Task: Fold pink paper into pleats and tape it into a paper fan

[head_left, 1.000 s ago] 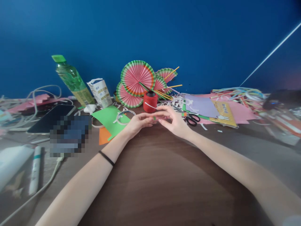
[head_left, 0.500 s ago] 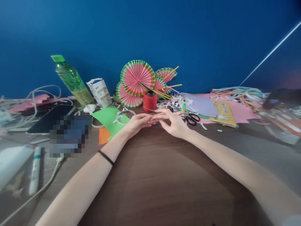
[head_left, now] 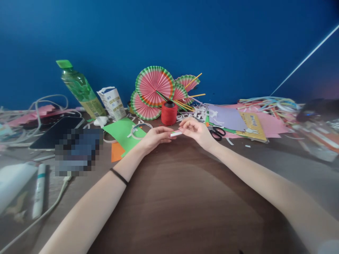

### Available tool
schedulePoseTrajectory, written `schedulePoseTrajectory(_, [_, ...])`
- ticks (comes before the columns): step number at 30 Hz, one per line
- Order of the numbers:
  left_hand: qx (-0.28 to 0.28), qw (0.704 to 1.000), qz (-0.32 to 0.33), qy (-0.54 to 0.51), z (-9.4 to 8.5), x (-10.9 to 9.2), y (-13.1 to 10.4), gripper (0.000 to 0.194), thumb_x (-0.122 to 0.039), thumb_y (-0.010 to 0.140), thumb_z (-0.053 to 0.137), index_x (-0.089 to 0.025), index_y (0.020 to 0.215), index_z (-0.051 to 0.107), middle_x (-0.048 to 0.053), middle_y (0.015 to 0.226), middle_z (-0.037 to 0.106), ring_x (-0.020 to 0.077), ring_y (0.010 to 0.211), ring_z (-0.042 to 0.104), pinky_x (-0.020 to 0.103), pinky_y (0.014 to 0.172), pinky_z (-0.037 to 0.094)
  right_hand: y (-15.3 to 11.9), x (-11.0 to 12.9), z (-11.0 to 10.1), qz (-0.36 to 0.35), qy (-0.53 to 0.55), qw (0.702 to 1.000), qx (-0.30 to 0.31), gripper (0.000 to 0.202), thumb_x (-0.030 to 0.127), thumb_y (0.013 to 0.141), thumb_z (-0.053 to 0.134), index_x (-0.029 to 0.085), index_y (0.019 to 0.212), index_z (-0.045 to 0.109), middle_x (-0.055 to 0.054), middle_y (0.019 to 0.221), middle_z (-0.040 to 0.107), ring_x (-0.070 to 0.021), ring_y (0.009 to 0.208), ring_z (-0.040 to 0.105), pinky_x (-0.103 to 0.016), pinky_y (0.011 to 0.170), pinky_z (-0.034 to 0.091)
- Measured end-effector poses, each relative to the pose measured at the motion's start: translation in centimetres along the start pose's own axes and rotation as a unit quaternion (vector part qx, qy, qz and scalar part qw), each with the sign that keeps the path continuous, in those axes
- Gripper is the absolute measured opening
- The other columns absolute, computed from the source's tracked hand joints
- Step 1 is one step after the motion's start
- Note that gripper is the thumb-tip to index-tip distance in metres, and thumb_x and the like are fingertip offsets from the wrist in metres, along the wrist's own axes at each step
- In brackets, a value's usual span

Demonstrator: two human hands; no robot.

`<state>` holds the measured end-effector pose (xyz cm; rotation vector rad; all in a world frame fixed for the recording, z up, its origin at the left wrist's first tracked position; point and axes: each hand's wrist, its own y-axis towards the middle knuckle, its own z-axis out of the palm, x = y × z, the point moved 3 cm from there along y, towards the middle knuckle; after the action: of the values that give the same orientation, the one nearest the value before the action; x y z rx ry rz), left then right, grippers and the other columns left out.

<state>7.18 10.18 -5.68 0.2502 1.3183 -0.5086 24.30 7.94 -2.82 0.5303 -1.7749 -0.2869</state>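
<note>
Between my two hands is a small strip [head_left: 176, 134], white on its face with a bit of pink at the edge; it looks like folded paper with tape on it. My left hand [head_left: 156, 137] has its fingers closed around the strip's left end. At the other end, the fingertips of my right hand [head_left: 196, 132] pinch it. Just behind the hands stands a spool of red thread [head_left: 169, 114]. Black-handled scissors [head_left: 217, 132] lie right of my right hand, partly hidden by it. A roll of clear tape [head_left: 135, 133] rests on green paper [head_left: 119, 127] by my left hand.
Pleated pink-and-green paper fans [head_left: 155, 86] lean against the blue wall with thin sticks. A green bottle [head_left: 82, 90], a carton [head_left: 112, 104] and a phone [head_left: 57, 132] are at left. Purple paper [head_left: 227, 118], a yellow packet [head_left: 253, 127] and paper scraps lie at right.
My right hand's fingers have drawn in and curled, and have shifted slightly right. The strip's white face now shows between the hands. My left hand has hardly moved.
</note>
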Motion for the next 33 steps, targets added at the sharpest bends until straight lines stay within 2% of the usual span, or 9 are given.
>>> schedulePoseTrajectory(6, [0.006,1.000,-0.006,0.014,-0.1,0.0,-0.1,0.026,-0.020,0.064,0.072,-0.012,0.088,0.065,0.008,0.082,0.071,0.0153,0.079,0.066,0.023,0.070,0.049,0.1,-0.8,-0.5,0.008,-0.040,0.999,0.014,0.022,0.039,0.074,0.063,0.018,0.066,0.057,-0.005,0.093,0.056,-0.0157,0.083,0.052,-0.035,0.076,0.041])
schedulePoseTrajectory(18, [0.018,1.000,0.009,0.022,0.0,0.0,0.0,0.028,-0.021,0.064,0.073,-0.012,0.088,0.062,0.006,0.081,0.070,0.0149,0.078,0.066,0.024,0.070,0.048,0.2,-1.1,-0.3,-0.008,-0.040,0.999,0.001,0.020,0.032,0.071,0.065,0.019,0.063,0.053,-0.004,0.089,0.058,-0.0169,0.086,0.054,-0.035,0.080,0.041])
schedulePoseTrajectory(33, [-0.014,0.999,0.038,0.035,0.2,0.2,0.2,0.028,-0.020,0.061,0.072,-0.011,0.084,0.060,0.005,0.074,0.069,0.0141,0.071,0.066,0.023,0.065,0.049,0.0,-1.4,-0.1,-0.033,-0.053,0.998,-0.005,0.020,0.030,0.073,0.064,0.019,0.063,0.051,-0.004,0.089,0.058,-0.0173,0.088,0.055,-0.036,0.081,0.042])
